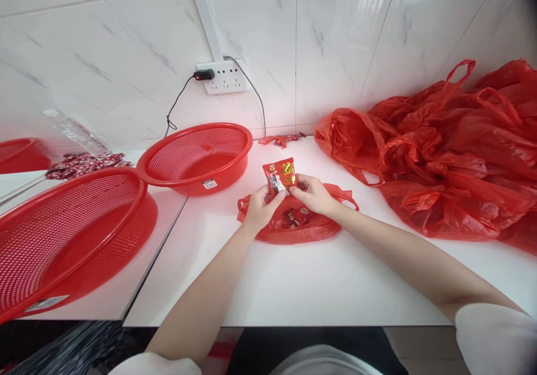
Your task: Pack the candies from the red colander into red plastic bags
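Note:
A small red packet (280, 174) with gold and white print is held up between both hands. My left hand (263, 208) pinches its lower left side, and my right hand (312, 195) grips its lower right corner. Just beneath them an opened red plastic bag (302, 234) lies on the white table (251, 285). Inside that bag, dark and red wrapped pieces (296, 217) show, partly covered by the bag's folds.
Two red mesh baskets, a near one (142, 207) and a farther one (226, 182), stand on the left. Filled red bags (453, 157) pile up at right. A power strip (226, 79) with cords is on the wall. Red patterned wrappers (79, 166) and a clear bottle (79, 132) lie behind.

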`<state>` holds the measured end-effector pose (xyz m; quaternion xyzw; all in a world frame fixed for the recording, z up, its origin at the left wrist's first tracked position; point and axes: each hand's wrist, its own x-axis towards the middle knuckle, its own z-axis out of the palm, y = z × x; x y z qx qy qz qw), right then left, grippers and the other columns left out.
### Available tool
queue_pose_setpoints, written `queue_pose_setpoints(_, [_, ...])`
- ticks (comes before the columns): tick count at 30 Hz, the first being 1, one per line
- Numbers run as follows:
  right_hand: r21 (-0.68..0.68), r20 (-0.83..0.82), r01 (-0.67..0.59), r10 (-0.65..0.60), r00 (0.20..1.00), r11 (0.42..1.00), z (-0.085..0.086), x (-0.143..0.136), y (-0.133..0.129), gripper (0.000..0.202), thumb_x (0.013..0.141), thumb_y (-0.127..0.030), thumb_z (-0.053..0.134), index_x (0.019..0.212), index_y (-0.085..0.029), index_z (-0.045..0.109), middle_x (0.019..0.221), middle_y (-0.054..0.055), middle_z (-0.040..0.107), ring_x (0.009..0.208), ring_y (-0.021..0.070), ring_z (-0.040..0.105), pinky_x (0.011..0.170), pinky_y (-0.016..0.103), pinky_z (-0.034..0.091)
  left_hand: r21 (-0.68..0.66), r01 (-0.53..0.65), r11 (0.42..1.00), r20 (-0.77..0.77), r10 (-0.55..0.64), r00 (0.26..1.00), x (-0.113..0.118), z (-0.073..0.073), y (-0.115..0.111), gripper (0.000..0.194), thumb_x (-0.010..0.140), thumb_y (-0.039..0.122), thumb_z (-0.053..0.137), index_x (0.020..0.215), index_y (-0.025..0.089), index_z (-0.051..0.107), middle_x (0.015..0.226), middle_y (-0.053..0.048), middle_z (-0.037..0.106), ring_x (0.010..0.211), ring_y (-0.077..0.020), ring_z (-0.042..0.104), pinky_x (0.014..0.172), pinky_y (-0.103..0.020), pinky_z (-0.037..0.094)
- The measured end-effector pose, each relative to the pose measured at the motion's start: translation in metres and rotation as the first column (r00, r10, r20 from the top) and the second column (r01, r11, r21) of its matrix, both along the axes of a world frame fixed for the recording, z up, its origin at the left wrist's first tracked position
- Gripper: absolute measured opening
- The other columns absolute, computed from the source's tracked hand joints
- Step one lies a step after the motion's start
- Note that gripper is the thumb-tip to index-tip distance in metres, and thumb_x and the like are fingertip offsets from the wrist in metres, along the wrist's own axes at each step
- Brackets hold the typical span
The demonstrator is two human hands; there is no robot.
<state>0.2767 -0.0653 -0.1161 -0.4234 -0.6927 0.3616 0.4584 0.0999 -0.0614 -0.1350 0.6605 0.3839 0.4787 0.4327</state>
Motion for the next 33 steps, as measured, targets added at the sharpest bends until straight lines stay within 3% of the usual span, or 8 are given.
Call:
queue_pose_setpoints(8, [-0.086, -0.096, -0.149, 0.141, 0.985, 0.985, -0.0021, -0.0001, -0.0008, 0.027, 0.088, -0.043, 0.056, 0.095, -0.018, 0.066, 0.092, 0.004, 0.070, 0.087, 0.0215, 0.064, 0.083, 0.036, 0.052, -0.112, 0.105, 0.988, 0.177, -0.084, 0.981, -0.0007, 0.0051, -0.0017, 0.030, 0.076, 0.036, 0.073, 0.099, 0.018, 0.071, 0.095, -0.004, 0.073, 0.093, -0.0229, 0.066, 0.090, -0.038, 0.048])
queue_pose_setpoints(16, [-0.084, -0.178, -0.198, 0.181, 0.967, 0.977, -0.0054, -0.0010, 0.0021, 0.031, 0.086, -0.041, 0.060, 0.104, -0.016, 0.067, 0.105, 0.006, 0.071, 0.099, 0.0230, 0.065, 0.090, 0.037, 0.050, -0.121, 0.125, 0.985, 0.126, -0.110, 0.986, -0.0006, 0.0041, -0.0009, 0.027, 0.073, 0.033, 0.075, 0.094, 0.018, 0.072, 0.093, -0.004, 0.073, 0.093, -0.0229, 0.065, 0.090, -0.037, 0.048])
queue_pose_setpoints(26, [-0.152, -0.182, -0.138, 0.110, 0.977, 0.979, 0.0011, 0.0018, 0.0008, 0.027, 0.080, -0.035, 0.065, 0.097, -0.016, 0.072, 0.096, 0.004, 0.074, 0.093, 0.0240, 0.066, 0.090, 0.039, 0.050, -0.047, 0.074, 0.996, 0.017, -0.073, 0.997, -0.0004, -0.0026, 0.0010, 0.023, 0.077, 0.034, 0.071, 0.093, 0.016, 0.070, 0.093, -0.005, 0.071, 0.091, -0.0224, 0.064, 0.086, -0.036, 0.049])
queue_pose_setpoints(33, [-0.086, -0.080, -0.034, 0.027, 0.996, 0.996, 0.0020, 0.0017, 0.0000, 0.035, 0.084, -0.049, 0.060, 0.094, -0.016, 0.070, 0.093, 0.005, 0.072, 0.086, 0.0206, 0.065, 0.080, 0.033, 0.050, -0.059, 0.030, 0.998, 0.035, -0.028, 0.999, -0.0017, -0.0021, 0.0035, 0.026, 0.074, 0.033, 0.073, 0.095, 0.017, 0.071, 0.091, -0.004, 0.071, 0.090, -0.0217, 0.064, 0.086, -0.035, 0.049])
